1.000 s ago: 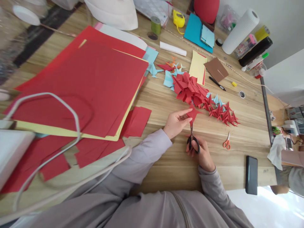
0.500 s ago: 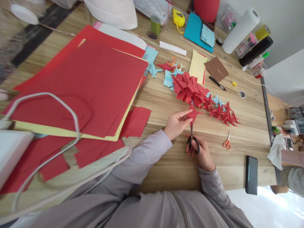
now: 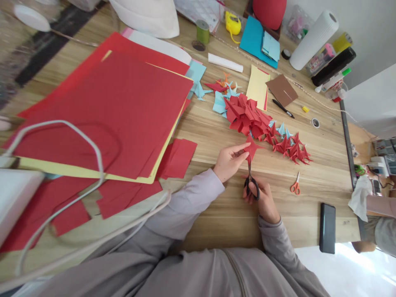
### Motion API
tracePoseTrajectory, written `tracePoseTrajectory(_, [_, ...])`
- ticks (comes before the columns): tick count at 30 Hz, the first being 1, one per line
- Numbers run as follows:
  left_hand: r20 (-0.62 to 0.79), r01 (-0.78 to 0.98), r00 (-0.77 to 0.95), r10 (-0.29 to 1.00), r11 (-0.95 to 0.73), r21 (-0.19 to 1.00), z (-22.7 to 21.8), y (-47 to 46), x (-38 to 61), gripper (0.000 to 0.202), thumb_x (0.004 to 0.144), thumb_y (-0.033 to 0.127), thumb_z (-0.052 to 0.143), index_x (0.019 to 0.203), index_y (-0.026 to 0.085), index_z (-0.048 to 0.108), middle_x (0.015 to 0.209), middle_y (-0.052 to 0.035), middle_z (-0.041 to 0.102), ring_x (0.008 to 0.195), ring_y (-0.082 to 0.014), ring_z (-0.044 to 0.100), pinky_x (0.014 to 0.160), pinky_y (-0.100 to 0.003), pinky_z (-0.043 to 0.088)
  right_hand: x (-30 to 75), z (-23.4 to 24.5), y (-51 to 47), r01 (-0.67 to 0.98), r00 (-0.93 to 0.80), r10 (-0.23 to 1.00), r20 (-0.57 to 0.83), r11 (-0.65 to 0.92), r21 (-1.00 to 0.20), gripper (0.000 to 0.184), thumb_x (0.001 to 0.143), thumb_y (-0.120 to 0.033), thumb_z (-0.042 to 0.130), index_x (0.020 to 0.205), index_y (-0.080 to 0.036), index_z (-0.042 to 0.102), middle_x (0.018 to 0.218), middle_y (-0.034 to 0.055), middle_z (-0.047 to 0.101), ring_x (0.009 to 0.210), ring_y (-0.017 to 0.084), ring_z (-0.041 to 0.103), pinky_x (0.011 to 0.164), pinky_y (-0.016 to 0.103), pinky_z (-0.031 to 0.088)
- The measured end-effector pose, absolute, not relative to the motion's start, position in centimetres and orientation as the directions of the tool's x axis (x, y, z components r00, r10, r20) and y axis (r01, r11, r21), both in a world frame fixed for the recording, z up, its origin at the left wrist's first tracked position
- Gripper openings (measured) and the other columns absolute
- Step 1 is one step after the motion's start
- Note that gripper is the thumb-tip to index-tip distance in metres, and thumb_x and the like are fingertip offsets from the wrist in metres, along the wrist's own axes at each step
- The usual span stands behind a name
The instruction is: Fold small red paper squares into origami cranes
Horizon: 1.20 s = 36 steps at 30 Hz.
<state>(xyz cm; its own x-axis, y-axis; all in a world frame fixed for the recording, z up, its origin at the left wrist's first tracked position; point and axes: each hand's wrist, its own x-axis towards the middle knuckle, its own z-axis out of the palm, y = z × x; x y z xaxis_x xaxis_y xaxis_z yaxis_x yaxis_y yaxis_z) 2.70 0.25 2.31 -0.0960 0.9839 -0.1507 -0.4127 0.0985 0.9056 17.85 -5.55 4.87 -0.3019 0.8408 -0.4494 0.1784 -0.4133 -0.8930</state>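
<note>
The left hand (image 3: 228, 162) pinches a pointed piece of folded red paper (image 3: 253, 148) between thumb and fingers. The right hand (image 3: 265, 200) holds metal scissors with black handles (image 3: 255, 189), and their blades reach this paper's near edge. Just beyond the fingertips lies a heap of spiky red folded-paper shapes (image 3: 247, 115). Much farther beyond, a clear plastic container (image 3: 296, 25) has pink and green contents. The table (image 3: 213, 128) shows striped wood grain.

Red paper piece (image 3: 253, 149): pointed corners, positioned beyond the scissors; black-handled scissors (image 3: 250, 175): dark blades directed away from the wearer, meeting the paper's near end.
</note>
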Motion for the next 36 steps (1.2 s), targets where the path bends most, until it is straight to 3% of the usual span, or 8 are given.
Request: tracePoseTrajectory(36, [-0.149, -0.426, -0.110, 0.983, 0.089, 0.901, 1.63, 0.50, 2.77, 0.044, 0.069, 0.031, 0.072, 0.110, 0.013, 0.069, 0.074, -0.0029, 0.067, 0.067, -0.0111, 0.055, 0.068, -0.027, 0.047, 17.53, 4.99, -5.55, 0.190, -0.269, 0.848, -0.457, -0.418, -0.888, 0.051, 0.078, -0.052, 0.062, 0.110, -0.012, 0.063, 0.055, -0.0037, 0.050, 0.045, 0.007, 0.041, 0.041, 0.021, 0.031])
